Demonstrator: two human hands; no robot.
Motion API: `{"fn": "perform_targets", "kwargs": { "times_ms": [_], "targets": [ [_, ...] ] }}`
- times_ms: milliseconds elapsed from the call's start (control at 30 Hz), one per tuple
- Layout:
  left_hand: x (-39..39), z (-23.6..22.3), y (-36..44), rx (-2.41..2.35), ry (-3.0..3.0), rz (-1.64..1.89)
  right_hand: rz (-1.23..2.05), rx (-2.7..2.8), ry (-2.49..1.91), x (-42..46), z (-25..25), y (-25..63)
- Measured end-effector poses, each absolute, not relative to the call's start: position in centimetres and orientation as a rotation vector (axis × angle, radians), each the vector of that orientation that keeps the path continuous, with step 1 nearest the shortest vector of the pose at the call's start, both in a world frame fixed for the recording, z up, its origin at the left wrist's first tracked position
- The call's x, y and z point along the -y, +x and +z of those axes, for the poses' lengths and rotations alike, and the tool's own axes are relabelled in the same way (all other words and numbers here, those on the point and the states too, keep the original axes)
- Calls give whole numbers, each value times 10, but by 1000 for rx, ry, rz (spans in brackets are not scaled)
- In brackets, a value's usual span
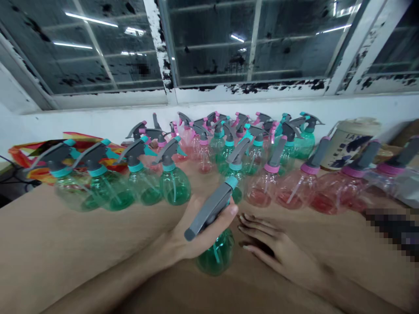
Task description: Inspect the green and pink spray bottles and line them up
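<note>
Canister (pixel 343 140) reads "IA…"; left hand (pixel 200 237) holds green spray bottle (pixel 216 256)

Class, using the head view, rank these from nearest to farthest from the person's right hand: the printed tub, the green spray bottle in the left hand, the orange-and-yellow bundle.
From the right hand:
1. Green spray bottle: just to its left, gripped by the left hand.
2. Printed tub: back right, near the wall.
3. Orange-and-yellow bundle: far left, behind bottles.
</note>
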State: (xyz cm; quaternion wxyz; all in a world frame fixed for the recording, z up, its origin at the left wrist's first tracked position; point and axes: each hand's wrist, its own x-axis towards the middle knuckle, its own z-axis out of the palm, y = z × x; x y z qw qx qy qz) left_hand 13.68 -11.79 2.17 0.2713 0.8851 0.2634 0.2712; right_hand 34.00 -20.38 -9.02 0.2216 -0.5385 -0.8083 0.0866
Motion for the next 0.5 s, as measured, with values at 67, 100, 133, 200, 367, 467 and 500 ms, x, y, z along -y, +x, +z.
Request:
{"fn": "perform_targets", "kwargs": {
  "times_ms": [67,100,133,200,367,467,500],
  "targets": [
    [118,21,137,-656,2377,772,226,2244,-1481,204,-91,341],
    [118,20,137,-631,2351,806,221,2249,-1480,204,-91,341],
    [118,19,138,-608,2318,831,216,2249,-1481,204,-92,342],
    [118,17,139,-593,2247,849,211,2244,-1476,204,-93,343],
    [120,13,141,-664,2252,915,203,2245,-1477,203,-96,343],
    [123,12,142,-717,2257,983,195,2246,-1482,203,-96,343],
    [124,13,142,-736,2246,987,192,2247,-1482,203,-96,343]
  ]
}}
